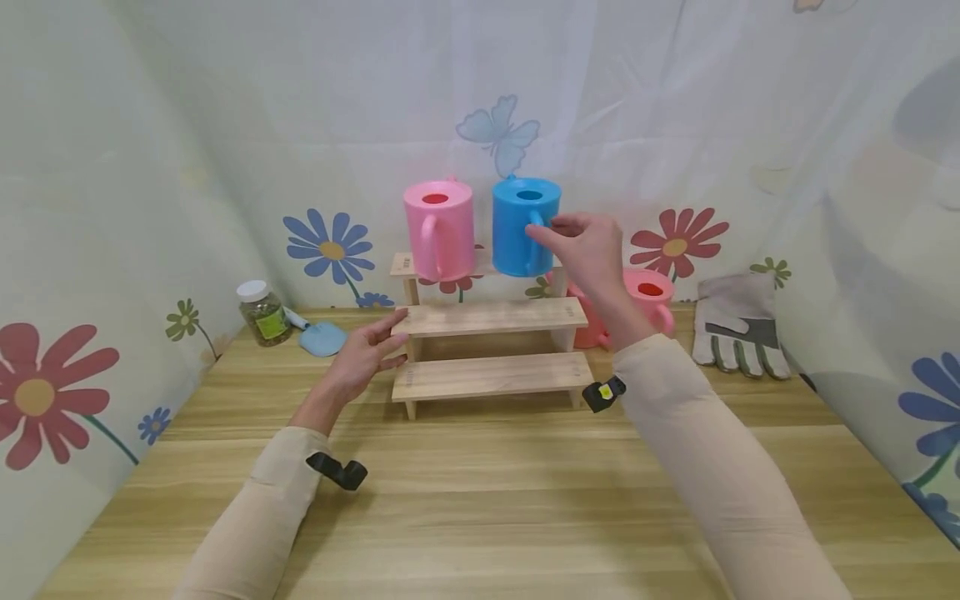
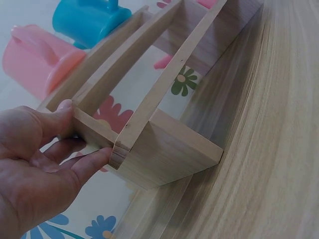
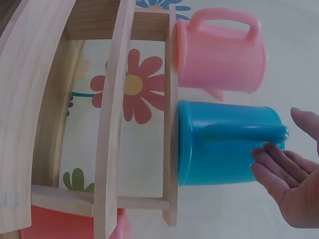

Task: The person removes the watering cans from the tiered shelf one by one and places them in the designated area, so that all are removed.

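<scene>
A three-tier wooden stand stands on the table. On its top tier, side by side, are a pink watering can and a blue watering can, both upright with handles toward me. My right hand is beside the blue one's handle; in the right wrist view, the thumb is spread away from the fingers, and the fingertips are right at the handle. Nothing is enclosed in that hand. At the stand's left end my left hand grips the wooden frame between thumb and fingers.
Two reddish-pink watering cans stand behind the stand's right side, partly hidden by my right arm. Work gloves lie at the far right. A white-lidded jar and a light-blue trowel are at the back left. A flower-printed curtain hangs behind.
</scene>
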Motion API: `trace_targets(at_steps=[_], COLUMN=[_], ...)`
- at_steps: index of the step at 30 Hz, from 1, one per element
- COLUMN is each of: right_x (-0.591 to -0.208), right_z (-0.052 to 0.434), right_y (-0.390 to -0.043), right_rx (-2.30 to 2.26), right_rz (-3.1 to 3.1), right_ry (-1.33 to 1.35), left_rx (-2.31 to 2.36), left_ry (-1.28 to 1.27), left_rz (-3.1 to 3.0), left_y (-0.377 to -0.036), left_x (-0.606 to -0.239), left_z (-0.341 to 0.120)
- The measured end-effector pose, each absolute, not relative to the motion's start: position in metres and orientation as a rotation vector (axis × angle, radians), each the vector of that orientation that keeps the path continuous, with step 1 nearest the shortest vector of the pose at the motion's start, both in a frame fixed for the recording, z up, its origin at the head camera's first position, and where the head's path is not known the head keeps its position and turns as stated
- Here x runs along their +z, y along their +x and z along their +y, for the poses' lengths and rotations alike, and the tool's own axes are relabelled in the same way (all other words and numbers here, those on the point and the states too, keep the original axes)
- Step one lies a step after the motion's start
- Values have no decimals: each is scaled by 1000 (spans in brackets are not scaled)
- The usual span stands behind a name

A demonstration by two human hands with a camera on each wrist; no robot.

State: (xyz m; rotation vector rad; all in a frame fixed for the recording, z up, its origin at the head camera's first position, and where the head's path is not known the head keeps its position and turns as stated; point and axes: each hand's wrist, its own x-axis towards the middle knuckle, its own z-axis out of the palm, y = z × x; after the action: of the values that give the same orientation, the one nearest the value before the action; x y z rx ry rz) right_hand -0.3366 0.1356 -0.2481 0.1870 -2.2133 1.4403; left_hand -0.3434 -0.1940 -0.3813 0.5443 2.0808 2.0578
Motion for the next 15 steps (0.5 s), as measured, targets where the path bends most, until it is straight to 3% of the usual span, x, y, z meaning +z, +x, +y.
trace_targets(at_steps=[15], right_x=[-238], right_z=[117], right_y=[-351], right_rx=[1441], right_rz=[-2206], right_ry=[-33], left_rx=[2080], left_ry=[548], left_rz=[2075], left_y=[-352], left_x=[-391], left_z=[-198])
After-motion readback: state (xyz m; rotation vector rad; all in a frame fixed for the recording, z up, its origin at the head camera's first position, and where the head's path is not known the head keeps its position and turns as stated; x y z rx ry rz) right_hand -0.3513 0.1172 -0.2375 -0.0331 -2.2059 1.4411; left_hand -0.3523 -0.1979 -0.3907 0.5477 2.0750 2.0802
